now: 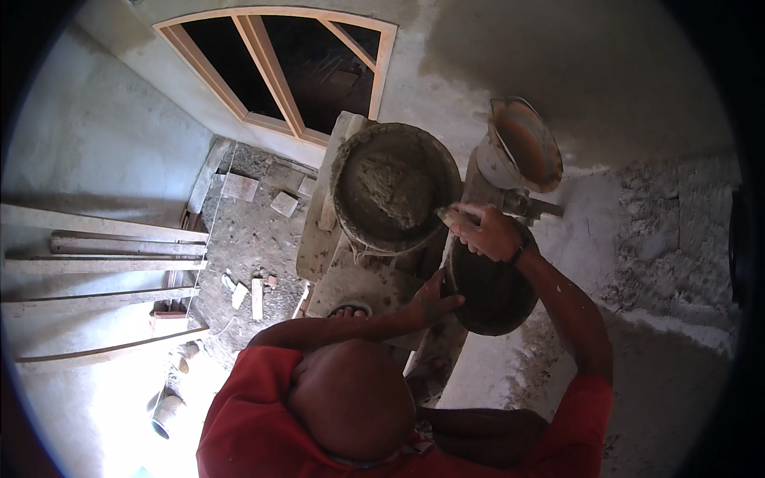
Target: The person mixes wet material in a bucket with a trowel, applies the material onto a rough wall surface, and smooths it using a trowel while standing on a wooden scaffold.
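My left grip (433, 303) is closed on the left rim of the dark basin (496, 307), which sits just beside the round tub (348, 203) of grey mortar (390, 187). My right grip (486, 233), above the basin's far edge, is pinched around a small pale piece (445, 216) whose kind I cannot tell, near the tub's rim.

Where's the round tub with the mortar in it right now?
In the head view, the round tub sits just above centre, below the right end of the wooden window frame, left of the pale bucket and up-left of the right hand.
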`<action>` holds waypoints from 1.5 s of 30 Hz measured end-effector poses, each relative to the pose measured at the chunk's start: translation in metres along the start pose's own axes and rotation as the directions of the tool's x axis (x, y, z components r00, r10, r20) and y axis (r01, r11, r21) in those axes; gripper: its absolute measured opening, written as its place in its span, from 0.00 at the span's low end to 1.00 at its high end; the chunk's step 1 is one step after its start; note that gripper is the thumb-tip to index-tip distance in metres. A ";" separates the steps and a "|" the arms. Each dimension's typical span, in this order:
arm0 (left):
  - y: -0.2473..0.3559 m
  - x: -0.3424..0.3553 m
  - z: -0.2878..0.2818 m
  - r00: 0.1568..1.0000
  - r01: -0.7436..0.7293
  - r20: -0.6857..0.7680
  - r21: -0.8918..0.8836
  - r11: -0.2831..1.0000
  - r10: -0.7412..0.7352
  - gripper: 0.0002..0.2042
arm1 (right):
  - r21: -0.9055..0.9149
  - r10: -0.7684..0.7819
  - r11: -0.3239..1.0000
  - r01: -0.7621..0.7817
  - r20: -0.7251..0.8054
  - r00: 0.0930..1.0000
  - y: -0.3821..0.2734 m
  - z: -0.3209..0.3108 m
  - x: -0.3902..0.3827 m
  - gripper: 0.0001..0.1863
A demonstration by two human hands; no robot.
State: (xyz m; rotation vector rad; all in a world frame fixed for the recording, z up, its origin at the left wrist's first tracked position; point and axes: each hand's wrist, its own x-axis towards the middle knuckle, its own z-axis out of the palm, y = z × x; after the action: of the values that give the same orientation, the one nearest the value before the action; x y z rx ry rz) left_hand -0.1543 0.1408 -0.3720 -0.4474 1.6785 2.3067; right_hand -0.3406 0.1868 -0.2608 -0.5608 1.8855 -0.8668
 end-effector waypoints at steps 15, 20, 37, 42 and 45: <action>-0.002 0.006 0.001 1.000 -0.005 -0.016 -0.004 1.000 0.005 0.31 | 0.183 0.021 0.983 0.016 -0.200 0.979 0.008 -0.053 -0.144 0.23; 0.003 0.005 0.001 1.000 0.005 0.017 -0.067 0.998 -0.004 0.25 | 0.057 0.185 0.983 -0.176 -0.314 0.931 0.046 -0.059 -0.207 0.24; 0.012 0.000 0.002 0.999 0.022 0.029 -0.168 0.985 -0.018 0.23 | -0.865 -0.244 0.425 -0.267 -0.394 0.886 0.084 -0.021 -0.204 0.20; 0.009 0.001 0.003 0.998 0.023 0.056 -0.219 0.976 -0.011 0.25 | -0.961 -0.001 0.203 -0.190 -0.194 0.981 0.118 0.007 -0.183 0.20; 0.008 0.002 0.004 0.999 0.029 0.041 -0.180 0.983 -0.022 0.26 | -0.963 -0.118 0.242 -0.116 -0.147 0.982 0.115 -0.008 -0.199 0.20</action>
State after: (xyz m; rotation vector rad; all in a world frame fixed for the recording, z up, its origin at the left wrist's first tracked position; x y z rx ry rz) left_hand -0.1594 0.1417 -0.3643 -0.4539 1.4438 2.4430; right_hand -0.2623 0.4007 -0.2326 -1.2569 2.4794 0.5022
